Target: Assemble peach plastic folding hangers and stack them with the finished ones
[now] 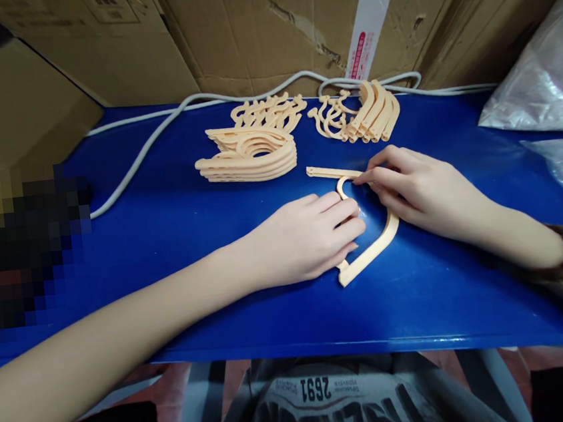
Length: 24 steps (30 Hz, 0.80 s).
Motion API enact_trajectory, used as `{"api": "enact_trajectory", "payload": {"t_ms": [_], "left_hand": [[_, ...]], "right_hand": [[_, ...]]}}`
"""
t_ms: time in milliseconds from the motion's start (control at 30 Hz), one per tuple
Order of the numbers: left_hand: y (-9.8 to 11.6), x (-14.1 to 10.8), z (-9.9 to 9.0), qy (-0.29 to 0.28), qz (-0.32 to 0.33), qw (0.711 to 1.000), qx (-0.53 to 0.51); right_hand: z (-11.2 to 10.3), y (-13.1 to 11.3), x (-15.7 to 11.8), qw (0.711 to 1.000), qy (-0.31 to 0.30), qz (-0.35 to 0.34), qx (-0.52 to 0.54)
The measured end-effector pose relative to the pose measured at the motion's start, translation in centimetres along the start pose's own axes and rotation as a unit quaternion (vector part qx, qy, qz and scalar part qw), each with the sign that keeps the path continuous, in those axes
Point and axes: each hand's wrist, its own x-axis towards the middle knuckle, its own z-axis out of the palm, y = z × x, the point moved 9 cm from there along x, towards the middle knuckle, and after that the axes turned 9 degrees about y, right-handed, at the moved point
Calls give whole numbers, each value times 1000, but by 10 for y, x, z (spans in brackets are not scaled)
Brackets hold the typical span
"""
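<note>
a: position of the thin cream plastic bent frame (374, 252)?
b: flat on the glossy blue tabletop (446, 301), between the hands, its near end pointing toward the body.

a: left hand (309, 238)?
b: palm down, fingers curled over the frame's inner side. fingertips partly hidden; cannot tell whether they grip.

a: right hand (412, 187)?
b: fingers closed in a pinch on the frame's far side, near the bend.

a: surroundings?
b: beyond the left hand, a neat stack of cream plastic curved frames (251, 167); behind it, a cluster of wavy cream plastic hooks (268, 113). beyond the right hand, loose cream c-shaped hooks (328, 122) beside a row of cream curved plastic arms (376, 114). a white cable (305, 73) runs along the back, before brown cardboard (263, 38).
</note>
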Motion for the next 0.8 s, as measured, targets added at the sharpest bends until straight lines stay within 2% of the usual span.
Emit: {"api": "enact_trajectory", "payload": {"t_ms": [267, 600, 800], "left_hand": [[-4, 0, -3, 17, -3, 1000, -15], [-4, -1, -7, 8, -15, 998, -60], [-3, 0, -8, 0, -14, 999, -43]], "right_hand": [[-1, -4, -1, 1000, 7, -24, 18], [-1, 11, -4, 991, -9, 118, 69], [-9, 22, -6, 979, 21, 195, 55]]}}
